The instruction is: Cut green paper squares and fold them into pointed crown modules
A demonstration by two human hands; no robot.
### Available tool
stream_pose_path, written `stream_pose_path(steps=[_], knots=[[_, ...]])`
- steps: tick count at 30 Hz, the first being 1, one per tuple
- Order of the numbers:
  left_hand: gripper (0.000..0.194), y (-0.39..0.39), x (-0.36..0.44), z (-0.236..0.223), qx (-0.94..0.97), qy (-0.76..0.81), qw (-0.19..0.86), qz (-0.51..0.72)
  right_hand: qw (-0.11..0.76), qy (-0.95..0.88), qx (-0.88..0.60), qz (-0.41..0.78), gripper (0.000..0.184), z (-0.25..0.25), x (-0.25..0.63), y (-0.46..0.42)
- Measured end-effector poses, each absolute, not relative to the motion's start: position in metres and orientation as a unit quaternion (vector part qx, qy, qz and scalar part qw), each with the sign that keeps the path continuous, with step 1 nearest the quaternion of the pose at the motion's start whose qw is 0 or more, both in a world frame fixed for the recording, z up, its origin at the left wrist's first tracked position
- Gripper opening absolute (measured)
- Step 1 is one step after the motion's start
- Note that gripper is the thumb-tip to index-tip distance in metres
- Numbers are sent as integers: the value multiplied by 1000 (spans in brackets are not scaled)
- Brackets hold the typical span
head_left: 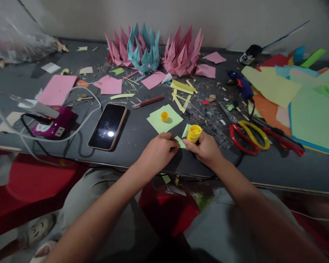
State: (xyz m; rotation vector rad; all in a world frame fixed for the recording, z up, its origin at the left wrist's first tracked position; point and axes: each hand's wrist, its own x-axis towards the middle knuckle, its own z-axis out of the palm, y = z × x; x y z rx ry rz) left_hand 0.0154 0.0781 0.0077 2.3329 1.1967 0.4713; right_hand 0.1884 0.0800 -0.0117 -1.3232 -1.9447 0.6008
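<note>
My right hand [208,149] is wrapped around a yellow glue stick [194,133], its open end tilted up toward me. My left hand [161,149] is closed, fingertips pinching the edge of a small light-green folded paper [181,143] that spans the gap between my hands. Part of this paper is hidden behind the fingers and the glue stick. Just beyond, a yellow cap [164,117] rests on a stack of light-green paper squares [159,126].
Left lie a phone [108,126] and a purple power adapter [53,122] with looping cables. Folded paper crowns [182,54] stand at the back. Scissors [244,137], a clear ruler [205,122], a glue gun [239,84] and coloured sheets [314,117] lie right. Paper scraps litter the table.
</note>
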Motion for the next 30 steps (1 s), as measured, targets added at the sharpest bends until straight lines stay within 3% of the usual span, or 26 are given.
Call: stream_pose_path(steps=[9, 19, 23, 26, 30], knots=[[18, 82, 18, 12, 843, 450, 252, 153, 341, -781, -493, 174, 29, -13, 188, 82], [8, 95, 19, 15, 827, 466, 286, 131, 338, -788, -474, 199, 31, -11, 188, 85], [23, 100, 20, 18, 832, 465, 279, 114, 346, -782, -473, 212, 30, -11, 188, 84], [24, 105, 21, 20, 838, 461, 281, 82, 341, -767, -493, 229, 23, -12, 189, 83], [24, 111, 19, 20, 833, 466, 290, 65, 478, -638, -549, 251, 25, -16, 193, 85]])
